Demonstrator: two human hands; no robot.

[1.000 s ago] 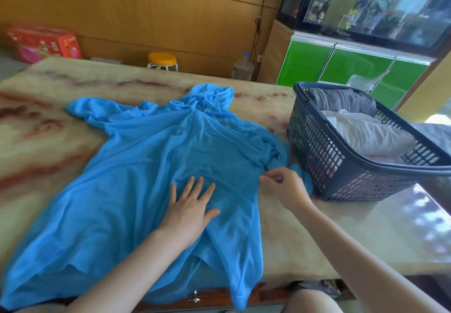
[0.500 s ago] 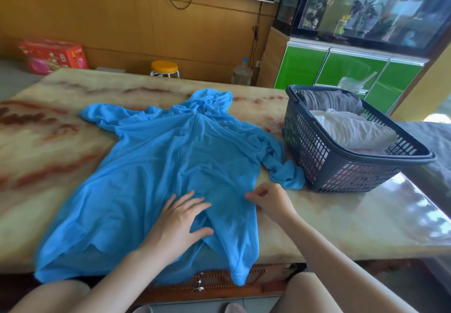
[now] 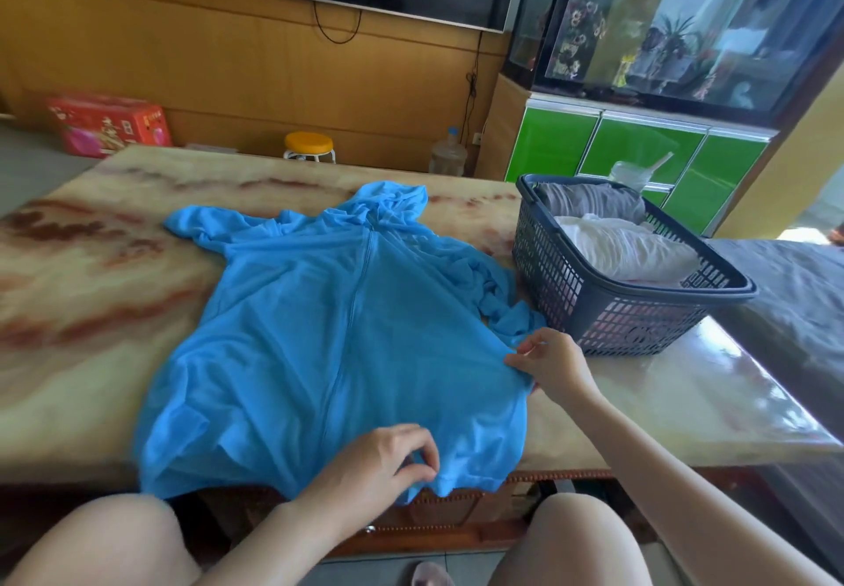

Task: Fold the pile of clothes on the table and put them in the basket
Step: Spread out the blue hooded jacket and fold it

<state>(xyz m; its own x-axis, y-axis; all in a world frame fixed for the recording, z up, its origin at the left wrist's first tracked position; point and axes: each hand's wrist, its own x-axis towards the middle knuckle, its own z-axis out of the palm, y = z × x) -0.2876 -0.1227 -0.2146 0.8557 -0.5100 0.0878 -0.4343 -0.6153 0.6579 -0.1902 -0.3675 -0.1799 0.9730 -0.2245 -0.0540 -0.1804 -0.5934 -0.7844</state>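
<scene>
We observe the blue hooded top (image 3: 347, 334) laid flat, front side up, across the centre of the marble-patterned table (image 3: 91, 275). Its hood points to the upper middle of the frame and its hem hangs slightly over the near table edge at the bottom. One sleeve extends toward the upper left. The other is bunched at the right, just beside the basket (image 3: 571, 307).

Left hand (image 3: 379, 462): the forearm enters from the bottom centre, and the hand lies at the lower centre, on the top near its hem. The fingers are curled toward the thumb and pinch the cloth there.

Right hand (image 3: 552, 364): the forearm enters from the lower right and angles up toward the centre. The hand sits at the right side edge of the top, its back facing the camera. Thumb and forefinger nip that edge, and the remaining fingers are curled in.

The dark basket stands on the table at the right of the frame, well apart from the left hand and near the right hand. It holds a folded grey garment (image 3: 589, 202) at its far end and a white garment (image 3: 625, 249) nearer the camera.
</scene>
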